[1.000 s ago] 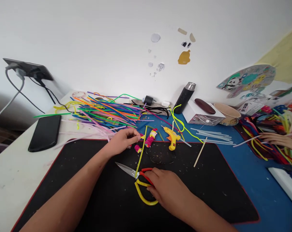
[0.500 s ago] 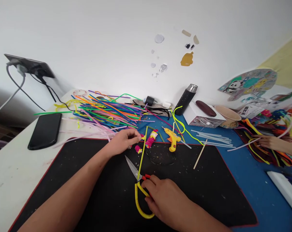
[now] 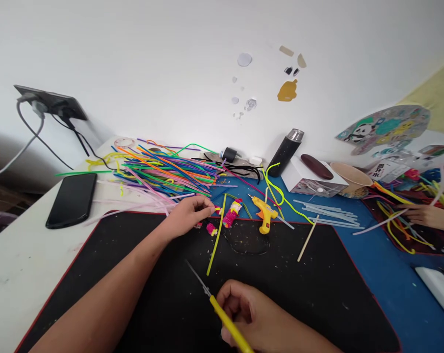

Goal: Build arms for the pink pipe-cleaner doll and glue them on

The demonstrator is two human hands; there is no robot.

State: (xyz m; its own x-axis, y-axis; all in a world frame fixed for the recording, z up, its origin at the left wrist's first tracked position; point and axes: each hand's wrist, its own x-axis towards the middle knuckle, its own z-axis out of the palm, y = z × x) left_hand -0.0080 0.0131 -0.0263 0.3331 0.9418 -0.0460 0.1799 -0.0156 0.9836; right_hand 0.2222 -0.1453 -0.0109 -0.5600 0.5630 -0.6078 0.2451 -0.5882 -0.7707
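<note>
Yellow-handled scissors [image 3: 216,304] are gripped in the closed right hand [image 3: 256,318] at lower centre of the frame, blades raised over the black mat [image 3: 96,274]. A yellow-green pipe cleaner [image 3: 217,235] is pinched at its upper end by the left hand [image 3: 187,215], just beside a pink figure [image 3: 232,213] and a yellow glue gun [image 3: 265,214].

We are gripping yellow-handled scissors [image 3: 214,301] in our right hand [image 3: 251,318]; left hand [image 3: 187,215] is pinching a yellow-green pipe cleaner [image 3: 217,235] on the black mat [image 3: 317,289].
</note>
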